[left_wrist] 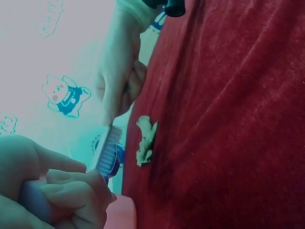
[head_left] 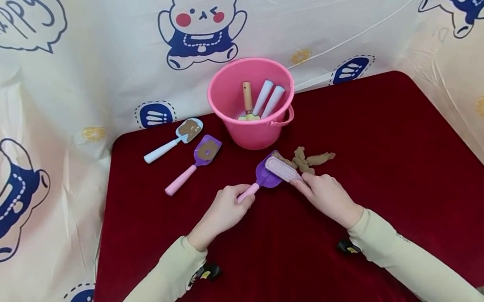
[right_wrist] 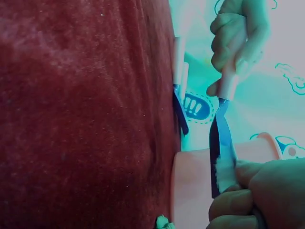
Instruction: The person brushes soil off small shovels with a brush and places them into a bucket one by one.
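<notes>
My left hand grips the pink handle of a small purple shovel, its blade above the table. In my right hand is a pale pink brush, its back turned up. The brush lies over the shovel's blade; in the right wrist view its white bristles meet the blade. Brown clay-like lumps lie on the red cloth just beyond the brush. The left wrist view shows the right fingers curled round the brush handle.
A pink bucket at the back holds a wooden-handled tool and two pale-handled tools. Left of it lie a light blue trowel and another purple shovel, both with brown stuff on their blades. A printed curtain hangs behind.
</notes>
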A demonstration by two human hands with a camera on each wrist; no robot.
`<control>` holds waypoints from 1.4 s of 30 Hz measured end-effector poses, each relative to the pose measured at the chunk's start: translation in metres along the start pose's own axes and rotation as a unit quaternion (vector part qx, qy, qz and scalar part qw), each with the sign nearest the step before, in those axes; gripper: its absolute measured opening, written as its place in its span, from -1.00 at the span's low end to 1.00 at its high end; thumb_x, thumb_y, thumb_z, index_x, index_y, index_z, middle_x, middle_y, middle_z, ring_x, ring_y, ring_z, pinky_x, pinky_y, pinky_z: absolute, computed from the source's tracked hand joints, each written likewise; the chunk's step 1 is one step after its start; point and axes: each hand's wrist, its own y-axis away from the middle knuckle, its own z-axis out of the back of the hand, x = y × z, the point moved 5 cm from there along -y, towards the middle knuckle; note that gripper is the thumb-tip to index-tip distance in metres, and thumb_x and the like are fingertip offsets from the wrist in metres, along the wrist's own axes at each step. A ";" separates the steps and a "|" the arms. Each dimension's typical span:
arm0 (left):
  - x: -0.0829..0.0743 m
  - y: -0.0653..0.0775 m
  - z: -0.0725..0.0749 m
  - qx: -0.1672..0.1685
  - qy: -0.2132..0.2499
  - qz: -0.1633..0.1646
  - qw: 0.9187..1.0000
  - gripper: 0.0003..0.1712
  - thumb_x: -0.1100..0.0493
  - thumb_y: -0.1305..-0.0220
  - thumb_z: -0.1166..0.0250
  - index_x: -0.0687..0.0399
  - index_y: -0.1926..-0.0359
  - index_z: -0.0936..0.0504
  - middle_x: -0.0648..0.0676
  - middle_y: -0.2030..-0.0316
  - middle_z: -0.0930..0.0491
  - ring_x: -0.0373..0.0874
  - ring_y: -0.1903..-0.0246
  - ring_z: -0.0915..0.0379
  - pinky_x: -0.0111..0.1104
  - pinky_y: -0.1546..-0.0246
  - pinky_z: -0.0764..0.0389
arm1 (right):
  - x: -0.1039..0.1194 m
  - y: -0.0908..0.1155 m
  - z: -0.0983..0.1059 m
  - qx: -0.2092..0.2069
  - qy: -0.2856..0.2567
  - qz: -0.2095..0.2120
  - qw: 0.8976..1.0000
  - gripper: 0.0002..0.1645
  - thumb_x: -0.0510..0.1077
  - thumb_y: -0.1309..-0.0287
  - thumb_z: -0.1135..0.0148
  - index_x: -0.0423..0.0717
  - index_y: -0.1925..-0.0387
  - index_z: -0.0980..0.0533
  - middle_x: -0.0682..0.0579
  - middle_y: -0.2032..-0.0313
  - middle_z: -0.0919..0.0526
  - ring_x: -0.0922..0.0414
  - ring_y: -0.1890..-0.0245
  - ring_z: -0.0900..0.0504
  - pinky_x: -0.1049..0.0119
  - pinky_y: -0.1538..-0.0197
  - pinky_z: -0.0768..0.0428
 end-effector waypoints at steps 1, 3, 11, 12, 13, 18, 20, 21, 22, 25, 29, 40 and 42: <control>0.001 0.000 0.000 0.000 0.001 0.000 1.000 -0.64 0.23 -0.43 -0.26 0.30 -0.16 -0.68 -0.04 0.50 -0.57 -0.25 0.58 -0.38 -0.41 0.52 -0.44 | 0.000 0.000 0.001 -0.004 0.002 -0.005 1.000 -0.51 0.02 -0.49 -0.23 -0.04 0.55 -0.32 0.12 0.70 -0.23 0.17 0.73 -0.23 0.26 0.64 -0.30; 0.001 -0.001 0.000 -0.003 0.001 -0.001 1.000 -0.65 0.23 -0.43 -0.26 0.29 -0.14 -0.69 -0.05 0.49 -0.58 -0.25 0.57 -0.39 -0.41 0.51 -0.45 | 0.001 0.000 0.003 -0.010 0.003 -0.007 1.000 -0.50 0.03 -0.49 -0.23 -0.03 0.56 -0.31 0.12 0.70 -0.23 0.17 0.73 -0.23 0.26 0.64 -0.29; 0.001 -0.004 0.006 0.011 0.006 -0.002 1.000 -0.79 0.25 -0.43 -0.24 0.32 0.09 -0.72 0.01 0.50 -0.61 -0.25 0.56 -0.42 -0.40 0.50 -0.46 | 0.016 0.001 -0.002 0.018 -0.019 0.028 0.999 -0.52 0.07 -0.50 -0.22 0.01 0.55 -0.34 0.18 0.70 -0.24 0.27 0.75 -0.22 0.34 0.66 -0.26; 0.002 -0.004 0.006 0.017 0.009 0.000 1.000 -0.80 0.26 -0.43 -0.23 0.32 0.11 -0.72 0.05 0.50 -0.61 -0.25 0.58 -0.41 -0.40 0.52 -0.45 | 0.014 0.001 -0.002 0.019 -0.014 0.020 1.000 -0.51 0.07 -0.50 -0.22 0.01 0.55 -0.34 0.18 0.70 -0.24 0.26 0.74 -0.22 0.33 0.65 -0.27; 0.003 -0.004 0.006 0.023 0.013 0.004 1.000 -0.80 0.26 -0.43 -0.23 0.32 0.12 -0.71 0.08 0.50 -0.61 -0.25 0.60 -0.39 -0.39 0.54 -0.44 | 0.012 0.000 -0.002 0.017 -0.010 0.009 1.000 -0.51 0.07 -0.50 -0.21 0.00 0.55 -0.33 0.16 0.70 -0.24 0.24 0.74 -0.23 0.32 0.65 -0.27; 0.005 -0.002 0.007 0.039 0.021 0.016 0.999 -0.80 0.26 -0.45 -0.21 0.32 0.14 -0.70 0.17 0.48 -0.61 -0.24 0.61 -0.36 -0.38 0.57 -0.42 | 0.003 -0.003 0.002 0.010 -0.002 -0.022 1.000 -0.50 0.06 -0.51 -0.20 -0.03 0.56 -0.33 0.11 0.69 -0.25 0.16 0.73 -0.26 0.25 0.63 -0.30; 0.006 -0.002 0.007 0.038 0.023 0.016 0.999 -0.80 0.26 -0.45 -0.21 0.33 0.14 -0.70 0.17 0.48 -0.61 -0.25 0.61 -0.36 -0.38 0.57 -0.42 | 0.002 -0.004 0.003 0.008 0.002 -0.020 1.000 -0.49 0.06 -0.50 -0.20 -0.04 0.57 -0.33 0.10 0.69 -0.25 0.15 0.72 -0.26 0.24 0.63 -0.30; 0.007 -0.002 0.007 0.039 0.029 0.019 0.999 -0.79 0.26 -0.46 -0.21 0.34 0.13 -0.70 0.18 0.48 -0.61 -0.24 0.62 -0.36 -0.38 0.58 -0.42 | 0.002 -0.004 0.003 0.007 0.003 -0.018 1.000 -0.50 0.05 -0.50 -0.21 -0.04 0.56 -0.33 0.10 0.69 -0.25 0.15 0.73 -0.25 0.24 0.63 -0.30; 0.007 -0.003 0.006 0.039 0.034 0.023 0.998 -0.79 0.26 -0.46 -0.21 0.34 0.12 -0.69 0.19 0.48 -0.61 -0.25 0.64 -0.36 -0.38 0.59 -0.43 | 0.002 -0.005 0.004 0.006 0.005 -0.015 1.000 -0.50 0.05 -0.49 -0.22 -0.04 0.56 -0.34 0.11 0.69 -0.25 0.16 0.73 -0.25 0.25 0.63 -0.30; 0.009 -0.003 0.006 0.040 0.053 0.036 0.997 -0.78 0.25 -0.46 -0.20 0.36 0.10 -0.68 0.25 0.45 -0.62 -0.25 0.68 -0.36 -0.40 0.63 -0.43 | 0.008 -0.005 0.004 0.015 -0.004 0.007 1.000 -0.49 0.06 -0.49 -0.23 -0.01 0.57 -0.33 0.15 0.71 -0.23 0.22 0.74 -0.22 0.30 0.64 -0.27; 0.008 -0.003 0.006 0.037 0.047 0.030 0.998 -0.77 0.24 -0.46 -0.21 0.33 0.08 -0.69 0.19 0.47 -0.62 -0.26 0.68 -0.36 -0.39 0.63 -0.43 | 0.015 -0.004 -0.002 0.046 -0.025 0.025 0.998 -0.49 0.09 -0.50 -0.21 0.03 0.57 -0.32 0.20 0.71 -0.22 0.28 0.74 -0.19 0.35 0.64 -0.25; 0.013 0.001 0.006 0.059 0.033 0.034 0.997 -0.72 0.25 -0.45 -0.19 0.34 -0.03 -0.69 -0.04 0.64 -0.45 -0.28 0.71 -0.30 -0.40 0.65 -0.35 | 0.000 -0.001 0.002 0.027 0.004 0.006 1.000 -0.52 0.04 -0.49 -0.23 -0.02 0.54 -0.34 0.15 0.70 -0.23 0.22 0.74 -0.20 0.31 0.65 -0.26; 0.011 0.001 0.006 0.062 0.033 0.032 0.997 -0.71 0.25 -0.45 -0.19 0.34 -0.05 -0.69 -0.02 0.63 -0.46 -0.28 0.72 -0.30 -0.41 0.65 -0.36 | 0.003 -0.002 0.002 0.026 -0.002 0.023 0.999 -0.51 0.05 -0.48 -0.24 -0.01 0.56 -0.32 0.17 0.71 -0.22 0.24 0.74 -0.19 0.33 0.65 -0.25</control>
